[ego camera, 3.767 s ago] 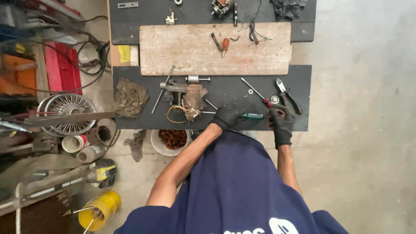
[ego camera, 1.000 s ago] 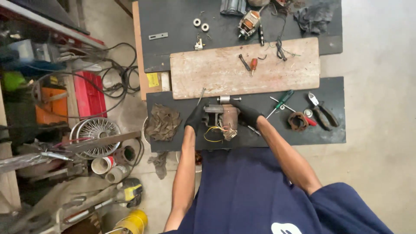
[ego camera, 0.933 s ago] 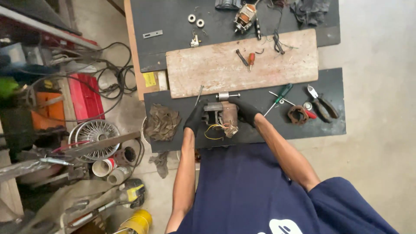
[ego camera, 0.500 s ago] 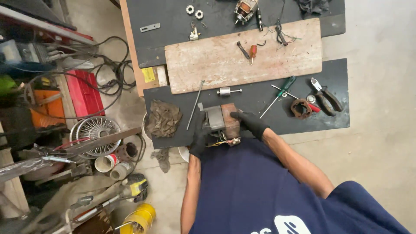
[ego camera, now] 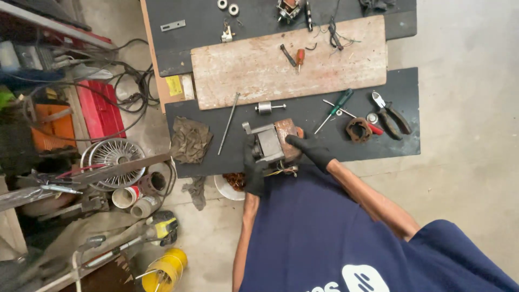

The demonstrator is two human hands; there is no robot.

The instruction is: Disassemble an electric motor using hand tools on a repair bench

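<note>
Both gloved hands hold a small motor (ego camera: pixel 273 143) at the front edge of the dark bench (ego camera: pixel 324 116), near its middle. The left hand (ego camera: pixel 253 172) curls round the motor's near left side, fingers closed against the grey metal frame; the right hand (ego camera: pixel 311 151) lies over its rust-brown right side, fingers stretched along the top. Yellowish wires (ego camera: pixel 284 170) hang from the motor over the bench edge. Just left of the motor a thin rod (ego camera: pixel 228 123) lies slanted, and beyond that a crumpled rag (ego camera: pixel 189 139) sits at the front left corner. Behind the motor a short shaft (ego camera: pixel 268 107) lies beside the edge of a worn wooden board (ego camera: pixel 243 70). Toward the right edge of the bench lie a green-handled screwdriver (ego camera: pixel 335 110), a rusty ring (ego camera: pixel 358 130) and pliers (ego camera: pixel 392 114), all well apart from the hands. On the board rests an orange-handled screwdriver (ego camera: pixel 300 57). Below the bench edge, under the left hand, a white bowl (ego camera: pixel 232 186) holds copper-coloured scraps.
</note>
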